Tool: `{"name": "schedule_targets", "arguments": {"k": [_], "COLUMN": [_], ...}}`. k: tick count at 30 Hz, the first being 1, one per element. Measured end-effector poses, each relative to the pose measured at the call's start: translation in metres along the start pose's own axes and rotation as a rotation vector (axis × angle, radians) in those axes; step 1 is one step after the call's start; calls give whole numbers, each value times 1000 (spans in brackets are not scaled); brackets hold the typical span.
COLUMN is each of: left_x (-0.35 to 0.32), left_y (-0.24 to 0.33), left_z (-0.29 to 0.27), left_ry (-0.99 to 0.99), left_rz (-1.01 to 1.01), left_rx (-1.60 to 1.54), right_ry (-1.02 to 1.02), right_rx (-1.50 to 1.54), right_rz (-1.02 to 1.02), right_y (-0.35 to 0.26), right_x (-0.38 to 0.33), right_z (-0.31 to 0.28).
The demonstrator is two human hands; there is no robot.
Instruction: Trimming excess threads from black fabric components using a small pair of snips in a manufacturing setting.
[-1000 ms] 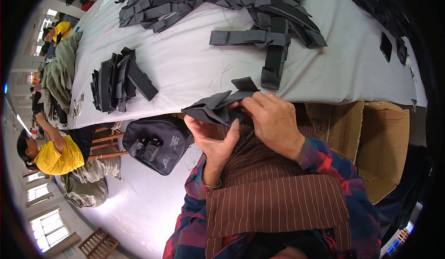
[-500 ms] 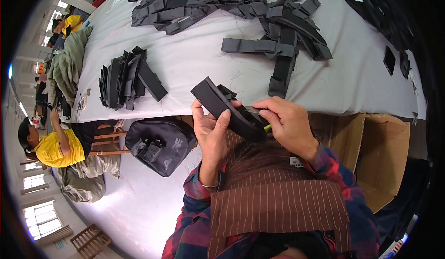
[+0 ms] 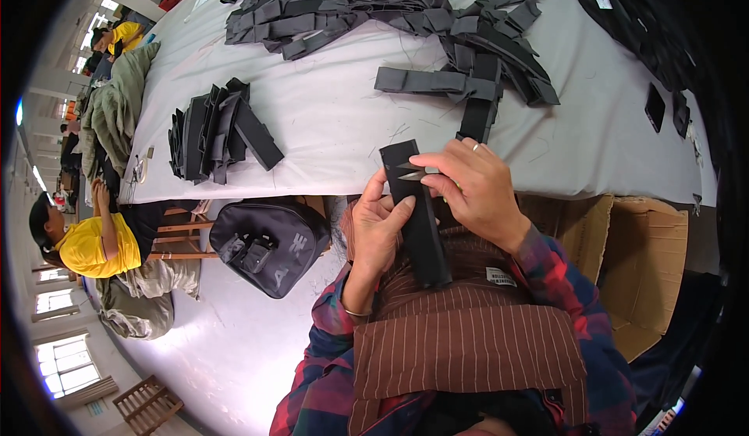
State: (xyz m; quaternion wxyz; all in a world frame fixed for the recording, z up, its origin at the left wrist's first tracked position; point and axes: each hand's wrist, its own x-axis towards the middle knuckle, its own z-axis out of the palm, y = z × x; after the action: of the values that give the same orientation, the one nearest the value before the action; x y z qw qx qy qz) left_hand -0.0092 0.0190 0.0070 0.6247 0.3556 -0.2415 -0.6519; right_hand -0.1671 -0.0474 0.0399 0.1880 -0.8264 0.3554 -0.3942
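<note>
My left hand [image 3: 376, 229] pinches a flat black fabric strip [image 3: 425, 241] between thumb and fingers, over my striped brown apron at the table's front edge. The strip slants from its upper end above the table edge down toward my lap. In my right hand [image 3: 480, 198] is a small pair of thread snips [image 3: 411, 172], its pointed silver blades apart over the strip's upper part. The handle of the snips is hidden by my fingers. Just beyond lies a chain of folded dark grey strips [image 3: 425, 81], trailing from a large pile [image 3: 335, 7] of similar strips.
On the white-covered table [image 3: 328, 116], a smaller stack of dark strips [image 3: 207, 135] lies to the left. A black phone [image 3: 655, 108] rests at the right. Below are a black bag [image 3: 269, 249] and a cardboard box [image 3: 640, 272]. A person in yellow [image 3: 109, 241] sits at left.
The strip has turned from a tilted, edge-on position to lie flatter and more upright in view. My right hand has brought the snips up over its upper part, and their blades now show.
</note>
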Motion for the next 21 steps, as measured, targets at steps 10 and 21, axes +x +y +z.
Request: {"name": "schedule_targets", "arguments": {"k": [10, 21], "left_x": [-4, -4], "left_y": [11, 10], "left_z": [-2, -4], "left_ry": [-127, -114], "left_rz": [-204, -167], "left_rx": [201, 311], "right_ry": [10, 19], "right_rx": [-93, -143], "right_rz": [-57, -52], "right_y": [16, 15], "right_x": [7, 7], "right_z": [2, -2]}}
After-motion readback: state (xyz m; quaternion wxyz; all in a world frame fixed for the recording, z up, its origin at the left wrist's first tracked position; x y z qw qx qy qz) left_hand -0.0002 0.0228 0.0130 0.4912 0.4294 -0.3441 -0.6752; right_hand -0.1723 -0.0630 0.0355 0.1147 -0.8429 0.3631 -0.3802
